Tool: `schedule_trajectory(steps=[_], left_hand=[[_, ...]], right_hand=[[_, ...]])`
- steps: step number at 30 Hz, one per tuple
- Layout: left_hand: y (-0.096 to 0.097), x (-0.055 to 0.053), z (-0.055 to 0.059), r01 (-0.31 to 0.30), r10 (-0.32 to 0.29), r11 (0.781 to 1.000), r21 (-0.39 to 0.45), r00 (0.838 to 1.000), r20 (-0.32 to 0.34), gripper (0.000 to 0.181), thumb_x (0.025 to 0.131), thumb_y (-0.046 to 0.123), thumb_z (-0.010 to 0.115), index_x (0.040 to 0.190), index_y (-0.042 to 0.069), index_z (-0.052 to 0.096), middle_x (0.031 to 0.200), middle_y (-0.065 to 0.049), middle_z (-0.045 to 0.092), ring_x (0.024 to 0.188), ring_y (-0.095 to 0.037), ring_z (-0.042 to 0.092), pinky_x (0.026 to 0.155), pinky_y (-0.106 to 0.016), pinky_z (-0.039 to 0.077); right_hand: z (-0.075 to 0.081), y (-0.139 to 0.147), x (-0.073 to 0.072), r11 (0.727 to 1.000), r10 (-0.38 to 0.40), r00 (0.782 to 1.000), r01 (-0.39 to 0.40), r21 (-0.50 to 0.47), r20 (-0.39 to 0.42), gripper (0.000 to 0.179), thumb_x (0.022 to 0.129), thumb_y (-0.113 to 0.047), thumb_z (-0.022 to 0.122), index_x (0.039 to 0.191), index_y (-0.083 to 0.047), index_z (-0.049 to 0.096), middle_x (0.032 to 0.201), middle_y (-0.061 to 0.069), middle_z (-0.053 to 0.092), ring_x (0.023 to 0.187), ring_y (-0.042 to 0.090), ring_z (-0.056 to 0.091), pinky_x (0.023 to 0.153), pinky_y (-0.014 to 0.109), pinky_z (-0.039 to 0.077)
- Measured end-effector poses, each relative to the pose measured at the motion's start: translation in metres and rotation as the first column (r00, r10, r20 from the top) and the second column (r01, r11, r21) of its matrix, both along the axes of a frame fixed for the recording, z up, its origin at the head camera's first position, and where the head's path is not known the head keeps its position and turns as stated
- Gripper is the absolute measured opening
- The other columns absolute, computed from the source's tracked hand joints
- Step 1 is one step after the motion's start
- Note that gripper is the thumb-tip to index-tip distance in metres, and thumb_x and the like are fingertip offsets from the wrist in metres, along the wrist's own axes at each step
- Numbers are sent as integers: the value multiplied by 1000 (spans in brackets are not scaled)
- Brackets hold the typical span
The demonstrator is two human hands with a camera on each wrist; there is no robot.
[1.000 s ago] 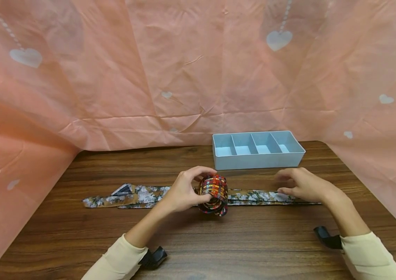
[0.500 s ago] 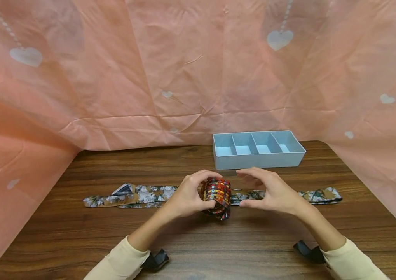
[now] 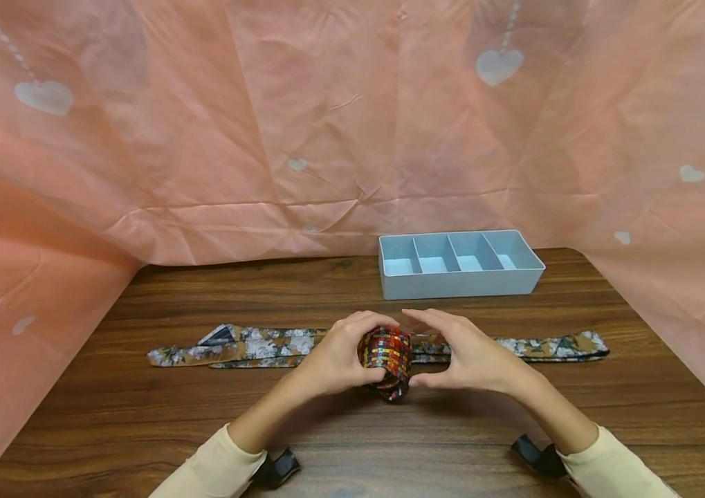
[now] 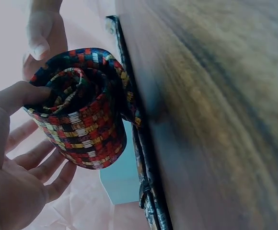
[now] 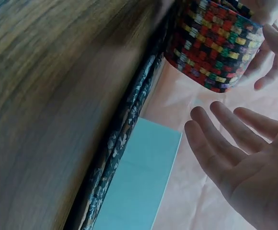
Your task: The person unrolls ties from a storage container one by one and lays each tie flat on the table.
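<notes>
A rolled-up necktie [image 3: 387,356] in a red, yellow and black woven check stands near the middle of the table. My left hand [image 3: 342,356] grips it from the left, thumb at the near end of the roll and fingers round the far side, as the left wrist view also shows. Just right of the roll, my right hand [image 3: 467,353] curves with thumb and fingers spread apart; in the right wrist view its fingers [image 5: 225,143] are clear of the cloth. Behind both hands a floral necktie [image 3: 265,346] lies stretched across the table, its middle partly hidden.
A pale blue tray [image 3: 461,283] with several compartments stands at the back, right of centre. The wooden table [image 3: 364,456] is bordered by a peach curtain [image 3: 327,138] with white hearts at the back and sides.
My right hand has moved left from the right part of the floral necktie to beside the roll. My left hand and the rolled necktie have shifted slightly toward me.
</notes>
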State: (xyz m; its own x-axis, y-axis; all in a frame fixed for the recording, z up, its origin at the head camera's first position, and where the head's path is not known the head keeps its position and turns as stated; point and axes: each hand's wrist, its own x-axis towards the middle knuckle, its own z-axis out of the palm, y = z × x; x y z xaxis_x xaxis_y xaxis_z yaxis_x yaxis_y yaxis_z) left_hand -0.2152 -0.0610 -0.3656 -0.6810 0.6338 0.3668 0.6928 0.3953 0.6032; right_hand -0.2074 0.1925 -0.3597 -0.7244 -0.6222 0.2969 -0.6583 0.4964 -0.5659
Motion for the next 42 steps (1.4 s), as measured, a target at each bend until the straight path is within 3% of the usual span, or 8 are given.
schedule_trajectory(steps=[8, 15, 22, 28, 36, 42], left_hand=[[3, 5, -4, 32, -27, 994, -103, 998, 54, 67, 74, 6, 88, 133, 7, 56, 123, -7, 67, 113, -21, 63, 100, -40, 52], [1, 6, -4, 103, -99, 994, -33, 990, 99, 75, 75, 8, 93, 136, 4, 50, 127, -12, 64, 116, -24, 64, 102, -36, 53], [-3, 4, -3, 114, -112, 993, -6, 986, 124, 71, 77, 12, 93, 135, 5, 51, 127, -13, 64, 119, -24, 63, 104, -38, 51], [-3, 5, -2, 124, -129, 992, 39, 975, 178, 66, 81, 14, 90, 136, 8, 53, 132, -11, 64, 123, -23, 62, 107, -37, 50], [-11, 0, -1, 48, -72, 988, 145, 983, 168, 41, 93, 10, 78, 128, 1, 59, 122, -19, 67, 115, -33, 66, 96, -45, 57], [-23, -5, -2, -51, 24, 986, 159, 985, 168, 21, 95, 2, 73, 114, 1, 66, 113, -19, 70, 104, -32, 69, 88, -36, 60]], right_hand=[[-1, -8, 2, 997, -12, 999, 9, 80, 42, 90, 76, -31, 92, 147, 4, 50, 125, 8, 69, 111, 24, 67, 90, 48, 58], [-3, -14, 5, 989, -32, 999, 30, 141, 9, 91, 76, -36, 93, 144, 7, 52, 121, 8, 70, 108, 23, 68, 92, 45, 57], [-3, -23, 13, 989, -15, 1000, 18, 146, -21, 90, 73, -43, 94, 143, -1, 55, 123, 5, 70, 108, 19, 68, 91, 43, 58], [-3, -32, 20, 975, -95, 994, 103, 197, -53, 87, 71, -38, 93, 142, -6, 55, 117, 4, 70, 97, 15, 68, 80, 37, 59], [0, -32, 20, 964, -146, 989, 146, 220, -16, 89, 72, -23, 90, 147, 5, 50, 128, 18, 68, 107, 27, 69, 88, 46, 59], [-1, -28, 15, 977, -129, 991, 122, 177, 29, 81, 72, -21, 89, 140, 7, 55, 115, 9, 68, 99, 20, 66, 85, 41, 58]])
